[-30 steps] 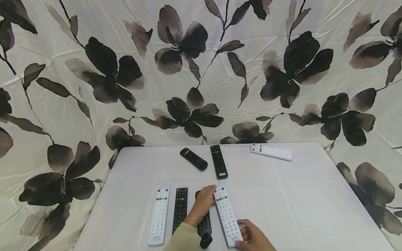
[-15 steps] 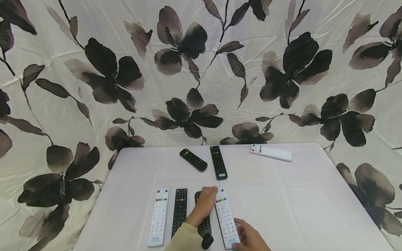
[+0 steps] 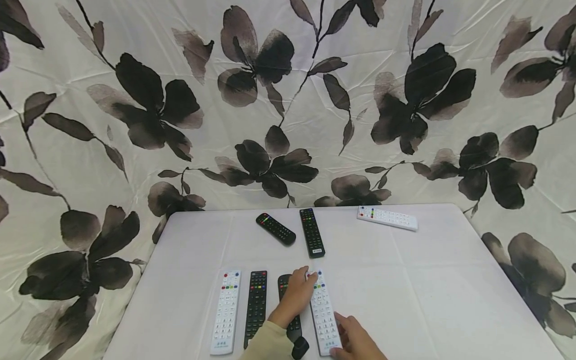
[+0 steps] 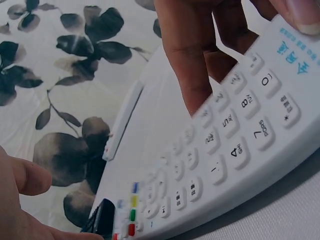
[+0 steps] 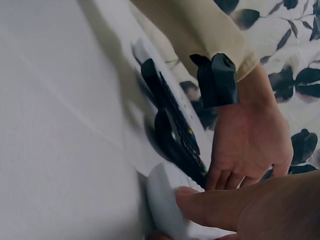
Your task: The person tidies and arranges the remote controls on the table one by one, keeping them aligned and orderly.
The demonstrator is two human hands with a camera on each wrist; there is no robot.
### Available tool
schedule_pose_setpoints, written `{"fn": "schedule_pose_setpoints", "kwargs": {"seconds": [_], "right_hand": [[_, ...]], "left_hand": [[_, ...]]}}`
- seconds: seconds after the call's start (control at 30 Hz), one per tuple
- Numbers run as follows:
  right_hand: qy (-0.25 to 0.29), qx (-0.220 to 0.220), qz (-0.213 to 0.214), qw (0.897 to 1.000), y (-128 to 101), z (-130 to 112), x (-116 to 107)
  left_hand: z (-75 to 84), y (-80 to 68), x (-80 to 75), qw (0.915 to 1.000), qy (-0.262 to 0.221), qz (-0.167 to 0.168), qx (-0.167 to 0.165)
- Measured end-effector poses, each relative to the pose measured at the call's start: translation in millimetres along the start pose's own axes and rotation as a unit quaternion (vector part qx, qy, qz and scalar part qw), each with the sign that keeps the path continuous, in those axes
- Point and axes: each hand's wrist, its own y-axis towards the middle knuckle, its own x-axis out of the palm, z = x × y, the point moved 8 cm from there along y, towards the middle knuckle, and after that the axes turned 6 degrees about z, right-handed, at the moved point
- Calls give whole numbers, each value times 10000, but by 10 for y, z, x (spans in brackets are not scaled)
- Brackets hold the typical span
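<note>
A white remote control (image 3: pixel 326 320) with grey-white keys and a few coloured buttons lies on the table, slightly tilted from straight. My right hand (image 3: pixel 357 340) grips its near end, thumb on top and fingers along the right side; the left wrist view shows the same grip around its printed end. At the far end of this remote control, my left hand (image 3: pixel 297 292) touches the top with its fingertips, and its fingers look loosely spread in the left wrist view. My left forearm crosses over a black remote control (image 3: pixel 294 326), hiding part of it.
Left of the hands lie another black remote control (image 3: pixel 256 305) and a white one (image 3: pixel 226 312). Along the back are two black remote controls (image 3: pixel 276 229) (image 3: pixel 312 233) and a white one (image 3: pixel 387 218). Behind the table (image 3: pixel 450 300) hangs a flower-patterned cloth (image 3: pixel 351 165).
The white remote control between my hands has shifted slightly left at its near end, and my right hand moved with it. My left fingertips have shifted onto its far end.
</note>
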Motion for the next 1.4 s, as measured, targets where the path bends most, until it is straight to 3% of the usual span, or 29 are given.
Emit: {"fn": "schedule_pose_setpoints", "kwargs": {"seconds": [0.17,0.33,0.53,0.67,0.87,1.03,1.23,1.33,1.4], "right_hand": [[-208,-52,2,9998,6,-31,-48],[-840,15,797,9933,9,-70,-336],[-1106,-32,2082,9718,119,-66,-981],[-1074,-172,2616,9590,271,28,-1455],[-557,299,3280,9425,502,299,-2063],[-135,485,3814,9230,643,497,-2379],[-251,541,4360,8980,768,602,-2639],[-355,599,4464,8921,849,642,-2757],[-440,679,4412,8937,913,674,-2826]], "left_hand": [[34,-14,-1,9999,-21,19,128],[72,-11,-8,9996,-2,68,265],[174,2,-32,9978,-92,205,631],[235,14,-27,9966,-262,280,734],[356,61,56,9924,-682,334,966],[462,126,142,9893,-834,370,1143],[593,237,269,9890,-852,258,1182],[658,289,336,9893,-761,235,1221],[691,313,386,9893,-738,168,1251]]}}
